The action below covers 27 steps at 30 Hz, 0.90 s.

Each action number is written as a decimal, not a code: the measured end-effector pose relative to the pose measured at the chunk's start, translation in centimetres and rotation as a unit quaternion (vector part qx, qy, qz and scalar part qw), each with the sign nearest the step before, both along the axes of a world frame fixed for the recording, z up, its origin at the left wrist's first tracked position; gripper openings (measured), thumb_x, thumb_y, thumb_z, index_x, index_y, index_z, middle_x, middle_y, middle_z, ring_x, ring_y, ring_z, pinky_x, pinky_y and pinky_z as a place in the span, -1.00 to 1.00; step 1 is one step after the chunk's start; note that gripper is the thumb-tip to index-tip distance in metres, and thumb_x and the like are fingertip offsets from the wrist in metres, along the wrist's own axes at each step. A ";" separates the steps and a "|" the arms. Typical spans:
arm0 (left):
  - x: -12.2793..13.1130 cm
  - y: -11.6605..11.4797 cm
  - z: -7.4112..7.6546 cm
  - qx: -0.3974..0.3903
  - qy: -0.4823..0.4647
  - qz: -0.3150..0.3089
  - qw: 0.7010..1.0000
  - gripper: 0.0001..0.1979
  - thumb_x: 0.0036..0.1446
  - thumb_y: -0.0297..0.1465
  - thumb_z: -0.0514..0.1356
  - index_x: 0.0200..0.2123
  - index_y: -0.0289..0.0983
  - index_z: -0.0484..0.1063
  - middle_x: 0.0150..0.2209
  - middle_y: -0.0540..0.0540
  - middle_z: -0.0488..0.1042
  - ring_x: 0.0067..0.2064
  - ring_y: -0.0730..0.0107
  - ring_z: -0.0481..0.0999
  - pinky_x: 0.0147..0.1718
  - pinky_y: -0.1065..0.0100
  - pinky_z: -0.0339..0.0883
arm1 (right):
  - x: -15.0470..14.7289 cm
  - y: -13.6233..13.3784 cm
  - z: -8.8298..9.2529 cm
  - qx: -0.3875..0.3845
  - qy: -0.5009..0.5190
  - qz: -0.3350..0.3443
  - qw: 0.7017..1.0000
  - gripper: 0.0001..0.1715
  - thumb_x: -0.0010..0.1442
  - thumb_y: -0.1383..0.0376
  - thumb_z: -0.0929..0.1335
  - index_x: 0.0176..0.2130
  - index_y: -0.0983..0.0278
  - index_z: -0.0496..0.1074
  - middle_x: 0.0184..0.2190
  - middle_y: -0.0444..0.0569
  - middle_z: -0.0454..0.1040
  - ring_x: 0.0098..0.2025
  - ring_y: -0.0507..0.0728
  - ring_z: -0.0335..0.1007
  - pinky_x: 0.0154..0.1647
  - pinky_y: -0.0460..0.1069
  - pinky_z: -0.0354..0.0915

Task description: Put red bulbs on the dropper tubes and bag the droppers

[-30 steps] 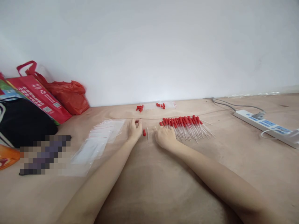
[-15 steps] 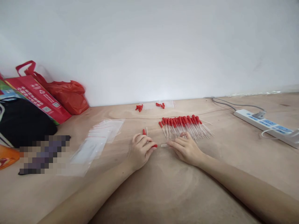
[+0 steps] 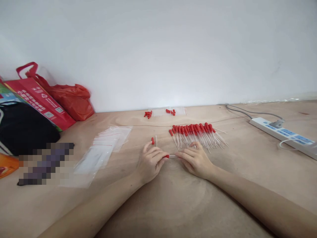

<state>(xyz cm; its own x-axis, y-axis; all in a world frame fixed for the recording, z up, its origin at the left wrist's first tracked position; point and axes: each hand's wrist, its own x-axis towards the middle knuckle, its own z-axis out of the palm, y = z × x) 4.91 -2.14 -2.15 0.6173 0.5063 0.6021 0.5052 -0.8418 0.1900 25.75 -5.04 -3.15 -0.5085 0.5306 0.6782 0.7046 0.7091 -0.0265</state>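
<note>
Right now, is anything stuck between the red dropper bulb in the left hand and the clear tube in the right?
Nothing visible is: the red dropper bulb in the left hand appears to meet the end of the clear tube in the right hand. A loose bulb lies beyond, out of the way.

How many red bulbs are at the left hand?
2: one red bulb in the left hand, at a clear tube; another bulb near the hand, beside a loose tube. The hand may hide more.
</note>
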 end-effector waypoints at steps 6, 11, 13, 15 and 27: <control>0.0 0.0 0.0 -0.018 -0.002 -0.024 1.000 -0.84 0.18 -0.41 0.01 -0.34 -0.23 0.38 -0.46 0.05 0.49 -0.37 0.46 0.43 0.01 0.16 -0.06 | 0.2 0.3 0.0 -0.021 0.002 0.038 0.999 -0.74 0.15 0.45 0.17 -0.23 0.29 0.38 -0.51 -0.13 0.42 -0.46 -0.01 0.28 -0.19 0.03 -0.03; -0.2 -0.1 -0.3 -0.010 -0.010 -0.041 0.999 -0.87 0.16 -0.41 0.04 -0.36 -0.23 0.38 -0.47 0.05 0.49 -0.40 0.47 0.43 0.03 0.16 -0.08 | 0.3 0.4 0.2 -0.005 -0.016 0.053 0.998 -0.70 0.13 0.46 0.15 -0.21 0.30 0.38 -0.52 -0.12 0.41 -0.48 -0.01 0.25 -0.25 0.03 -0.04; -0.2 -0.1 -0.3 -0.006 -0.009 -0.042 0.999 -0.87 0.15 -0.41 0.05 -0.36 -0.24 0.38 -0.48 0.06 0.48 -0.41 0.48 0.42 0.03 0.16 -0.08 | 0.2 0.5 0.2 0.008 -0.029 0.053 0.998 -0.69 0.12 0.47 0.15 -0.21 0.32 0.38 -0.54 -0.13 0.40 -0.50 -0.01 0.24 -0.28 0.02 -0.05; -0.2 -0.1 -0.4 -0.001 -0.010 -0.042 0.999 -0.86 0.16 -0.41 0.04 -0.37 -0.24 0.38 -0.49 0.06 0.48 -0.41 0.49 0.42 0.03 0.16 -0.07 | 0.1 0.4 0.3 0.021 -0.040 0.049 0.998 -0.69 0.11 0.47 0.15 -0.22 0.33 0.38 -0.55 -0.12 0.39 -0.50 0.00 0.23 -0.31 0.02 -0.06; 0.0 -0.1 -0.5 -0.001 0.017 -0.055 0.998 -0.86 0.16 -0.42 0.00 -0.37 -0.26 0.34 -0.48 0.03 0.45 -0.41 0.47 0.40 0.02 0.16 -0.04 | -0.6 0.1 0.2 0.043 -0.073 0.023 0.996 -0.73 0.07 0.49 0.14 -0.38 0.34 0.39 -0.57 -0.12 0.32 -0.55 -0.01 0.09 -0.39 -0.01 -0.12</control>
